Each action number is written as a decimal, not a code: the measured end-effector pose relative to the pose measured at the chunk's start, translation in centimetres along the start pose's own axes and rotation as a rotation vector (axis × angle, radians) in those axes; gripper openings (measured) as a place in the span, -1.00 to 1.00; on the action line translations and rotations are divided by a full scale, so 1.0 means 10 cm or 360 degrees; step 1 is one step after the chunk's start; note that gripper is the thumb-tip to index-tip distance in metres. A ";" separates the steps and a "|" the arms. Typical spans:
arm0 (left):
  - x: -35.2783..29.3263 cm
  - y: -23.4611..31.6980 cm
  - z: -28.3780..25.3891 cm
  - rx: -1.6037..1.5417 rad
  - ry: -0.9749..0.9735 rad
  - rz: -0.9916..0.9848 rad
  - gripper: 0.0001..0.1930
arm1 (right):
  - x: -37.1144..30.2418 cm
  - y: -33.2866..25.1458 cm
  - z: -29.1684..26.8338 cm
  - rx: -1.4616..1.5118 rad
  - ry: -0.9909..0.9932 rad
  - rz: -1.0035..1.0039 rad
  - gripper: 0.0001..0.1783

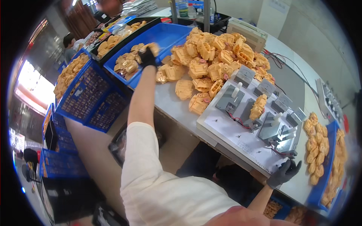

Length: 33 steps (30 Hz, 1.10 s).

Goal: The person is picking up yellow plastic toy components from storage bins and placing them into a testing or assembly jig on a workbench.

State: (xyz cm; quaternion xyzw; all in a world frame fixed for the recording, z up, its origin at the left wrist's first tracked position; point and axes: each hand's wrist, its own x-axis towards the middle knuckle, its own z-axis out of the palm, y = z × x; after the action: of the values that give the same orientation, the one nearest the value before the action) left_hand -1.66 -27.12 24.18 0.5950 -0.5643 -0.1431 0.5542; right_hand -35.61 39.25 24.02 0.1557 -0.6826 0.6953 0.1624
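Reaching far to the left, my left hand (148,57) in a black glove is over a blue tray (171,32). It grips a light-orange moulded plastic part (153,48), blurred by motion, above similar parts (126,64) lying in the tray. My right hand (283,174), in a grey glove, is at the near right edge of a white test board (241,137), fingers apart and holding nothing. One orange part (258,107) sits upright in a fixture on this board, among grey metal blocks with white handles and small meters (245,74).
A large heap of orange parts (211,56) covers the table behind the board. Further right stand another row of parts (316,147) and a blue bin (328,169). Blue crates (90,94) of parts are stacked on the left. Red and black cables (277,56) run by a beige instrument (247,34).
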 end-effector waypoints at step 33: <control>-2.55 1.34 -0.62 0.0642 -0.1885 0.0311 -0.11 | -0.06 0.00 -0.03 0.0046 0.0017 0.0124 -0.61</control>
State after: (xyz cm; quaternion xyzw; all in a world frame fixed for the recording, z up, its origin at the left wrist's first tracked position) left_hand -11.82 0.46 25.70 0.4533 -0.8429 -0.2876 0.0355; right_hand -35.06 39.57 23.70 0.1275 -0.6771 0.7118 0.1364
